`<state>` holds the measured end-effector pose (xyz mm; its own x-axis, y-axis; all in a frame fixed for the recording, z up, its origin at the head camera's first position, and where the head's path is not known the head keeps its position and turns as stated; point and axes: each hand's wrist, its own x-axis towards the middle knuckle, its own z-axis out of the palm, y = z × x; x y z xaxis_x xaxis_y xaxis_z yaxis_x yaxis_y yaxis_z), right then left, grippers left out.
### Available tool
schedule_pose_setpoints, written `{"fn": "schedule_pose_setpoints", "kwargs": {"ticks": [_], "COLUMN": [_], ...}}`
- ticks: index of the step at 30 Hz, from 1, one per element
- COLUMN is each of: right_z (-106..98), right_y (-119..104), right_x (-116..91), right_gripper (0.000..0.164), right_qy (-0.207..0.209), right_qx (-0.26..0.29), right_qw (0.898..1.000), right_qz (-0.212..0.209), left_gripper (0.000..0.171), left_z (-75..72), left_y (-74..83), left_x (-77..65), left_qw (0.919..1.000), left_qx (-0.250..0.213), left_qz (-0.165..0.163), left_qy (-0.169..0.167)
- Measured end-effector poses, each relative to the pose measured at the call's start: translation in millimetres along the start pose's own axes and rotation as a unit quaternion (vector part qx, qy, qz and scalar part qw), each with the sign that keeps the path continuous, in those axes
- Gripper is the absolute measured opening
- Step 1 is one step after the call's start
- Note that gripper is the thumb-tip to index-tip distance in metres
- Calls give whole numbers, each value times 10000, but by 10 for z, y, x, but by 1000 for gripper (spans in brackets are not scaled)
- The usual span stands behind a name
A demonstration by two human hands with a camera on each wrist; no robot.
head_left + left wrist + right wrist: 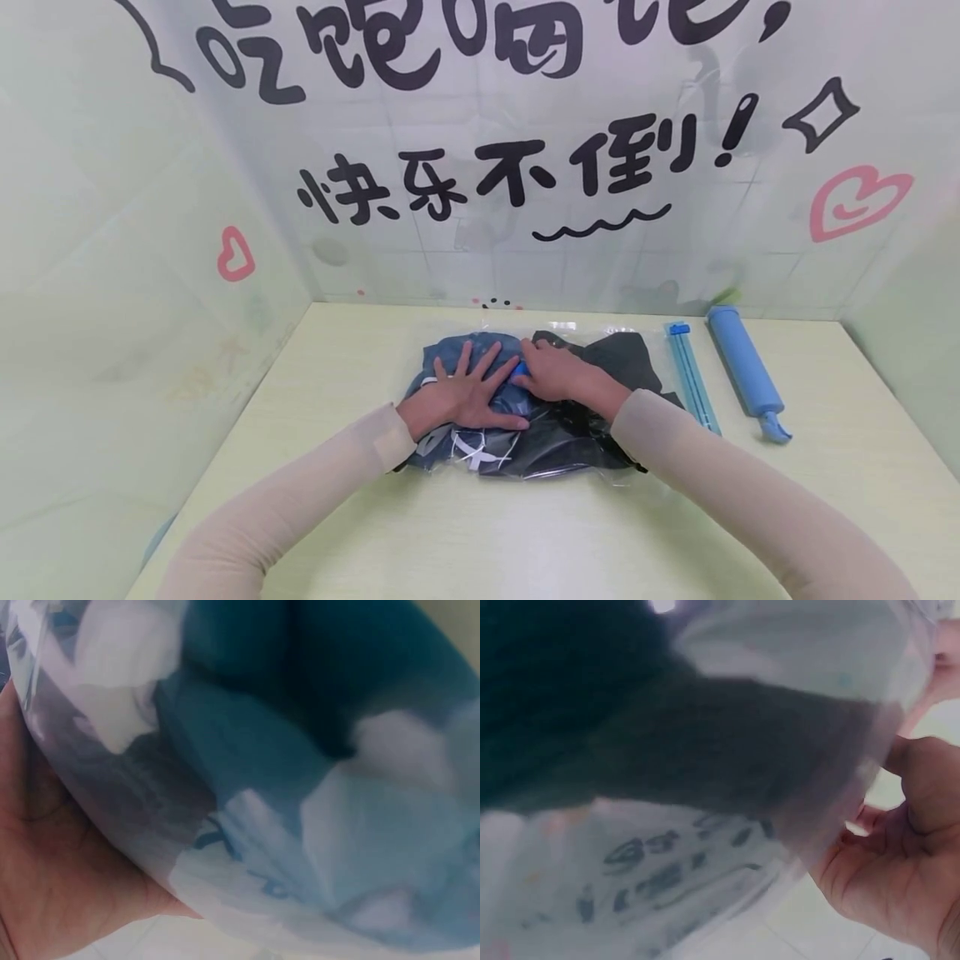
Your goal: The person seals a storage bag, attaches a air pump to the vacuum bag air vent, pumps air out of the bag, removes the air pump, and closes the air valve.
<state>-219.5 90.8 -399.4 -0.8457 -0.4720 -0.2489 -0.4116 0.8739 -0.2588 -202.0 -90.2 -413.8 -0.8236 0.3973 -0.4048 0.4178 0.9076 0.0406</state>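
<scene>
A clear plastic vacuum storage bag [551, 467] lies on the table with folded clothes inside: dark blue fabric [450, 346] on the left, black fabric [622, 358] on the right. My left hand [468, 400] presses on the bag's left half, its fingers spread. Near the bag's middle, my right hand [562, 372] pinches a blue valve cap [519, 372] between thumb and fingers. In the left wrist view the bag's film [315, 847] bulges beside the left palm [67, 877]. The right wrist view shows dark fabric [705, 742] under film, beside the right hand [900, 847].
Right of the bag lies a light-blue strip [695, 383] with a darker blue slider. Beyond it is a blue cylindrical hand pump [744, 358]. A translucent printed sheet [480, 267] stands behind the table [517, 550], with more sheeting on both sides.
</scene>
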Motion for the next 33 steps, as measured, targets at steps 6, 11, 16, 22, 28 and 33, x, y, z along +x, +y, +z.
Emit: {"fn": "schedule_pose_setpoints", "kwargs": {"ticks": [6,11,16,22,28,33], "right_z": [-86,-40,62,-6,-90,-64], "right_y": [32,19,-37,-9,91,39], "right_x": [-35,-29,22,-4,-74,-87], "right_gripper": [31,55,72,47,31,56], "right_qy": [-528,-247,174,-113,-567,-188], "right_qx": [536,985,298,320,1241,1557], "right_qw": [9967,9948,9987,9994,9896,9875], "right_qz": [-313,113,366,-57,-453,154], "left_gripper": [108,106,106,106,108,107], "left_z": [-24,-39,-28,-29,-25,-29], "left_y": [-11,-24,-19,-1,-5,-4], "left_x": [-13,-36,-33,-23,-21,-31], "left_qw": [9999,9999,10000,10000,10000,10000], "left_qx": [-6,50,-33,-36,-71,-71], "left_qz": [-45,-66,-15,-16,-10,34], "left_qy": [-96,-96,-42,-23,-60,-35]}}
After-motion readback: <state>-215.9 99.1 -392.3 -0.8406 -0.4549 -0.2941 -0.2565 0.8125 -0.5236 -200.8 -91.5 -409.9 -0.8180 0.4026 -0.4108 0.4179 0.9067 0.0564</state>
